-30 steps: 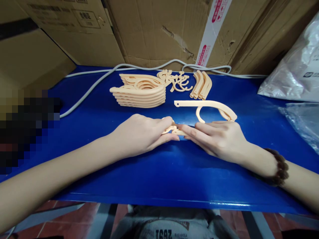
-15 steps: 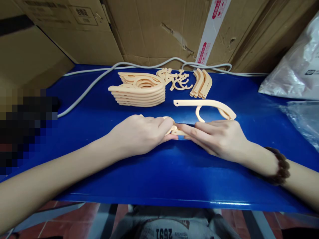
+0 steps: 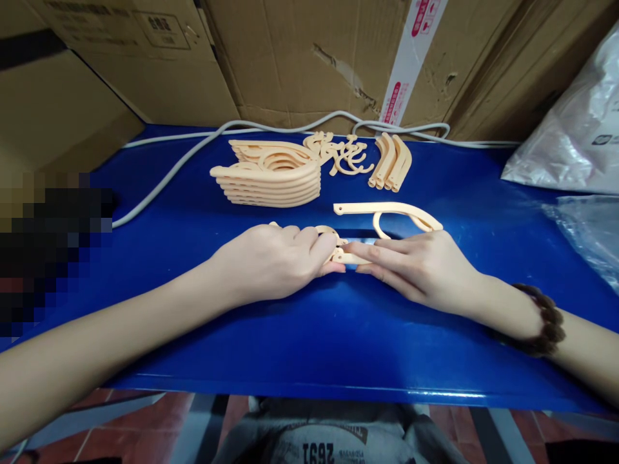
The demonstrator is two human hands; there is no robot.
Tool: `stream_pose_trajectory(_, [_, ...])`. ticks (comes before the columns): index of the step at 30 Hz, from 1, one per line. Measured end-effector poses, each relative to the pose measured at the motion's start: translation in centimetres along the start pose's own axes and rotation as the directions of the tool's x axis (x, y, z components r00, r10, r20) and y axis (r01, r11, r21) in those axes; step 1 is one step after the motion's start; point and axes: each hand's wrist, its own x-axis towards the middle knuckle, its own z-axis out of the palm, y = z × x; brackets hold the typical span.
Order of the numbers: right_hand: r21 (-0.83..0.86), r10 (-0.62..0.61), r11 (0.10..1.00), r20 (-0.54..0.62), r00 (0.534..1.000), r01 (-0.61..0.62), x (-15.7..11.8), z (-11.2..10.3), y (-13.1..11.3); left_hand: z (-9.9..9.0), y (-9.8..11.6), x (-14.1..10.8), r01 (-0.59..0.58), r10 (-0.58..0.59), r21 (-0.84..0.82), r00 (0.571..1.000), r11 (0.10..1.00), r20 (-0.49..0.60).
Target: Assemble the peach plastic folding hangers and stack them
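My left hand is closed round a cream plastic piece, mostly hidden under the fingers. My right hand pinches a cream bar whose holed end meets the piece in my left hand. Just beyond my right hand lies a curved cream arm with a hooked loop, its right end by my knuckles. Farther back on the blue table are a stack of curved cream pieces, a heap of small hooks and several short curved bars.
A white cable runs along the back and left of the table. Cardboard boxes stand behind it. Plastic bags lie at the right. A dark, pixelated object sits at the left edge.
The curved arm beyond my right hand has shifted left and slightly toward me. My right hand has moved a little, showing more of the bar in its fingers. My left hand is nearly unchanged.
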Motion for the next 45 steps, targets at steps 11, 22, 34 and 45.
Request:
stream_pose_trajectory(11, [0.287, 0.052, 0.955, 0.082, 0.995, -0.074, 0.27, -0.26, 0.23, -0.47, 0.22, 0.07, -0.046, 0.051, 0.135, 0.998, 0.99, -0.031])
stream_pose_trajectory(22, [0.196, 0.054, 0.978, 0.1, 0.994, -0.073, 0.18, 0.02, 0.07, -0.27, 0.13, 0.15, -0.074, 0.083, 0.127, 0.994, 0.989, -0.068])
stream_pose_trajectory(34, [-0.061, 0.029, 0.998, 0.015, 0.999, -0.028, 0.13, 0.19, -0.68, -0.13, -0.35, 0.45, -0.049, 0.044, -0.031, 0.991, 0.998, -0.124])
stream_pose_trajectory(45, [-0.059, 0.027, 0.998, -0.001, 1.0, -0.027, 0.08, 0.17, -0.58, 0.21, -0.33, 0.43, -0.02, -0.003, -0.119, 0.982, 0.993, -0.188])
